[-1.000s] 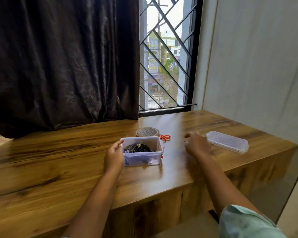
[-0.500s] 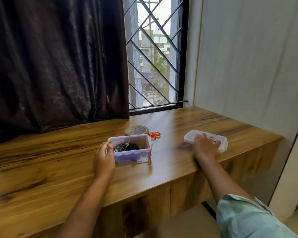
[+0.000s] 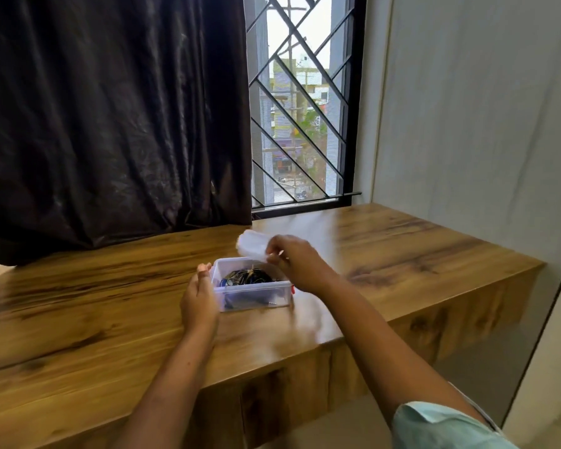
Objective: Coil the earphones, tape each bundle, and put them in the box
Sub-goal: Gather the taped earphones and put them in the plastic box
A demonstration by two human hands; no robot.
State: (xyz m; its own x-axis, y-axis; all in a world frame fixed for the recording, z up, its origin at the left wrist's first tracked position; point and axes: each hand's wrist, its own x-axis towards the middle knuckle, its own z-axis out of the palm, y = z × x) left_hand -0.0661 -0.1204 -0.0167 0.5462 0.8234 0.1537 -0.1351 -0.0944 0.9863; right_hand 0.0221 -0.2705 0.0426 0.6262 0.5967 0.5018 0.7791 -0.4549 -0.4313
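Observation:
A clear plastic box (image 3: 256, 294) stands on the wooden table (image 3: 94, 306), with coiled black earphone bundles (image 3: 248, 276) inside it. My left hand (image 3: 199, 301) rests against the box's left wall, fingers straight. My right hand (image 3: 293, 265) grips the clear lid (image 3: 251, 244) and holds it, blurred, above the box's far right corner. The tape roll and scissors are hidden behind the lid and hand.
A dark curtain (image 3: 110, 124) hangs behind the table on the left. A barred window (image 3: 300, 118) sits behind the middle. A pale wall (image 3: 473, 124) borders the table's right side. The table's front edge (image 3: 272, 364) lies close to me.
My right hand reached to the lid at the right, took hold of it and carried it left over the box. My left hand stayed against the box.

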